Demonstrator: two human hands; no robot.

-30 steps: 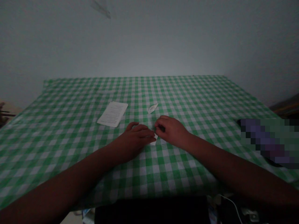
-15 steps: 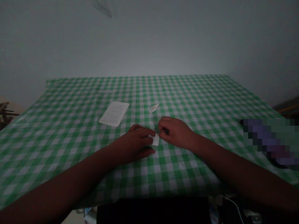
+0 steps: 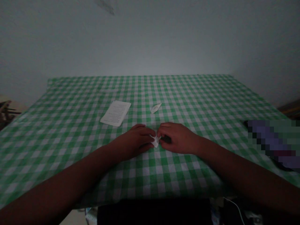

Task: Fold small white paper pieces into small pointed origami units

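This looks like a room in a home: a table (image 3: 187,93) under green gingham cloth stands beside a plain wall (image 3: 150,37), and a white cable (image 3: 232,207) trails below the table's near edge.

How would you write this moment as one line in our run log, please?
left hand: fingers on folded white paper | right hand: fingertips on same paper | nearby: printed sheet, small folded paper | surface: green gingham tablecloth

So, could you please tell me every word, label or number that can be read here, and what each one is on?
Printed sheet: several lines of text, too small and blurred to read.
Small white paper between the left hand and right hand: no readable text.
Nothing else is legible.
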